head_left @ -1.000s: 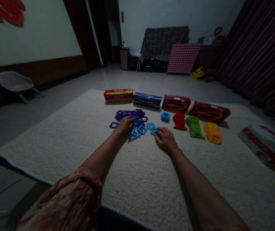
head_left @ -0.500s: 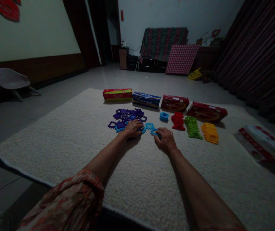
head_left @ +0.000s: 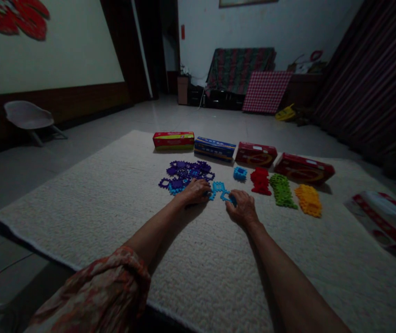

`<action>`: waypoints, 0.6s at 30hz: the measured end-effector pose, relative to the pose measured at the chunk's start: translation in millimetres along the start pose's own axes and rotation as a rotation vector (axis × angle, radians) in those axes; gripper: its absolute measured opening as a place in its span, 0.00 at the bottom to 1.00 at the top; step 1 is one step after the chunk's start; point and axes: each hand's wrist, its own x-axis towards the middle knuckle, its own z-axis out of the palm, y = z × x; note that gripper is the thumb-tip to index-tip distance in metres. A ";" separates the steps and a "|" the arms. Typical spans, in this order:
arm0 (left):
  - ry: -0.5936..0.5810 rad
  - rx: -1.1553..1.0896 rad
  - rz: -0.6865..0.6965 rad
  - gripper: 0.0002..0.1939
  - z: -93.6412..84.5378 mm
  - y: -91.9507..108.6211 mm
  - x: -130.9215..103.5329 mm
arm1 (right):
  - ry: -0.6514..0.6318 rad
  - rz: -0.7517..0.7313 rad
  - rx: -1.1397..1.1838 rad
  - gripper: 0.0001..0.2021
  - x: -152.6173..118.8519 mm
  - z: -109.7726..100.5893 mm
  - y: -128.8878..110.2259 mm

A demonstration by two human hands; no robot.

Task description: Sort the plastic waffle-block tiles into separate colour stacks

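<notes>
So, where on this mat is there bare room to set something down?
Bare mat lies between the left forearm and right forearm, and from the purple pieces to its left edge. It is crowded around the left hand and right hand, by light-blue pieces, and farther right, where the red stack, green stack and yellow stack lie near the boxes.

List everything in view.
Mat: one, cream, foreground
Heap of toothed pieces: many, mostly purple, centre
Toothed frames: several, light blue, beside heap
Toy stacks: four; blue, red, green, orange; right of heap
Cartons: four; two maroon, one blue, one red-yellow; back row
Package: one, red-white, right
Chair: one, pale, left
Ornament: one, red, left wall
Checked panel: one, red-white, back
Striped cloth: one, green-red, back
Curtain: one, dark, right
Left hand: one, bare, at frames
Right hand: one, bare, at frames
</notes>
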 end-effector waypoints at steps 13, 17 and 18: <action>0.171 -0.048 -0.556 0.20 -5.3 -34.8 34.7 | 0.048 0.041 0.089 0.18 1.8 3.2 7.8; 0.109 -0.014 -0.731 0.22 -9.6 -45.4 51.7 | 0.038 0.047 0.094 0.17 0.8 -0.1 3.5; 0.090 -0.010 -0.743 0.22 -9.0 -45.2 55.4 | 0.040 0.046 0.095 0.16 0.5 -1.0 2.3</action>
